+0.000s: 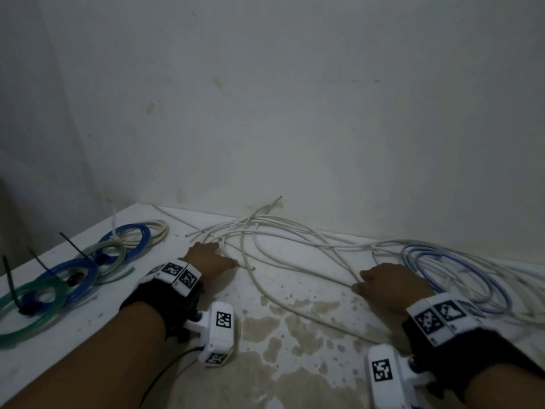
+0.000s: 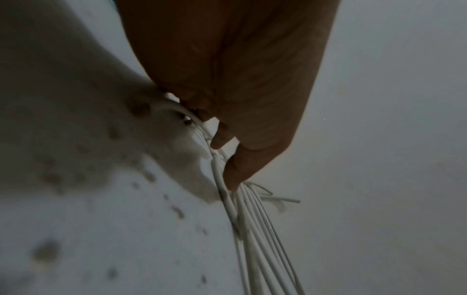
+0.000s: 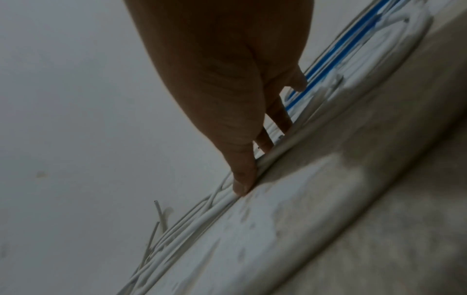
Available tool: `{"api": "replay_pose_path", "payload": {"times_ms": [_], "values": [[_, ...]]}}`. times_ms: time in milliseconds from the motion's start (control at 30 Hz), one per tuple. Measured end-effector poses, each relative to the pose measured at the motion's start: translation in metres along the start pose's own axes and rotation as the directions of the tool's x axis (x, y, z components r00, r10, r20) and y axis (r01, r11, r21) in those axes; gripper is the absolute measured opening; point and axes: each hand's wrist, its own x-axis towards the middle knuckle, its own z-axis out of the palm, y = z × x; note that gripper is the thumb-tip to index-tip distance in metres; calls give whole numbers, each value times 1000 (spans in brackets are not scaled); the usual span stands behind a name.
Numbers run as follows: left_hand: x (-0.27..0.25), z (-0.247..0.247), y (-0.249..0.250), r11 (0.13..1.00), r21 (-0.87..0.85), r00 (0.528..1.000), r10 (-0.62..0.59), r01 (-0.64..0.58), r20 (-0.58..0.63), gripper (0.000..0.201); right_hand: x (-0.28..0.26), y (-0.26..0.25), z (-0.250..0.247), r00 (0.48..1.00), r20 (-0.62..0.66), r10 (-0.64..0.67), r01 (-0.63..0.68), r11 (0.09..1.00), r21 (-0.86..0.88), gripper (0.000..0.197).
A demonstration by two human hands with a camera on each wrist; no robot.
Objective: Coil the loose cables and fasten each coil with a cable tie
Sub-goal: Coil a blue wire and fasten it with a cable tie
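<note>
Loose white cables lie tangled across the back of the stained white table. My left hand sits on their left end, fingers curled over a bunch of strands with the thumb against them. Further right, my right hand is on one white cable, which runs between the thumb and the fingers behind it. A loose blue-and-white cable lies just beyond the right hand, with its blue strands in the right wrist view.
Tied coils lie at the table's left: green, blue, pale green, blue and cream, with black cable ties sticking up. A stained wall stands right behind the table.
</note>
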Motion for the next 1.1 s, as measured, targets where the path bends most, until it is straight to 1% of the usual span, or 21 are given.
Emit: {"api": "replay_pose_path", "payload": {"times_ms": [33, 100, 167, 233, 333, 433, 500, 567, 633, 667, 700, 767, 800, 833, 867, 900, 933, 967, 1000, 1033, 1100], "values": [[0, 3, 4, 999, 3, 999, 31, -31, 11, 83, 0, 5, -2, 1000, -11, 7, -7, 1000, 9, 44], [-1, 10, 13, 997, -9, 997, 72, -72, 25, 87, 2, 16, -4, 999, -20, 32, -32, 999, 30, 35], [1, 17, 18, 994, -5, 994, 107, -107, 20, 92, 3, 30, -6, 996, -49, 79, -79, 997, -2, 41], [2, 23, 22, 991, 7, 991, 131, -131, 25, 89, 4, 42, -8, 989, -74, 127, -129, 991, -31, 41], [-4, 28, 31, 984, 11, 983, 176, -177, 55, 77, 2, 58, -11, 984, -72, 161, -169, 978, -126, 39], [-3, 32, 33, 973, 13, 969, 228, -230, 91, 50, -6, 65, -16, 980, -57, 188, -196, 960, -201, 40], [-1, 31, 31, 970, 3, 969, 245, -245, 30, 44, -8, 67, -17, 984, -43, 174, -179, 957, -227, 36], [1, 26, 26, 969, -41, 964, 236, -242, -119, 40, -7, 65, -16, 983, -36, 180, -183, 963, -197, 39], [6, 17, 20, 972, -109, 943, 171, -210, -287, 35, -6, 63, -14, 982, -53, 180, -186, 972, -141, 39], [10, 13, 17, 975, -126, 936, 134, -184, -326, 36, -7, 60, -14, 981, -60, 182, -187, 978, -96, 38], [13, 11, 16, 980, -122, 939, 111, -158, -326, 39, -9, 55, -14, 984, -76, 163, -167, 984, -56, 36], [20, 11, 14, 991, -72, 967, 93, -114, -238, 46, -18, 38, -14, 977, -196, 82, -94, 994, -50, 30], [21, 11, 14, 994, -38, 977, 94, -103, -192, 46, -25, 26, -16, 963, -267, 27, -45, 997, -61, 27], [22, 12, 15, 994, -8, 980, 106, -109, -170, 41, -32, 13, -18, 959, -282, -39, 24, 998, -57, 27], [24, 13, 15, 992, -4, 980, 121, -123, -159, 34, -38, 1, -20, 967, -231, -109, 106, 994, -27, 31], [24, 14, 16, 989, -16, 978, 140, -144, -155, 26, -44, -10, -21, 976, -142, -167, 175, 984, 41, 37], [23, 15, 17, 987, -20, 978, 156, -160, -139, 23, -49, -20, -20, 979, -34, -201, 203, 973, 106, 41], [21, 15, 17, 984, -10, 977, 176, -178, -121, 23, -53, -28, -19, 972, 66, -225, 216, 969, 119, 41], [19, 15, 17, 982, 6, 977, 186, -187, -103, 22, -56, -34, -17, 960, 140, -244, 234, 969, 81, 37], [18, 15, 16, 981, 20, 976, 195, -194, -94, 23, -57, -37, -15, 949, 176, -261, 259, 965, 37, 30], [16, 14, 13, 979, 36, 975, 201, -198, -92, 25, -60, -41, -13, 941, 157, -299, 301, 954, 10, 21]]}}
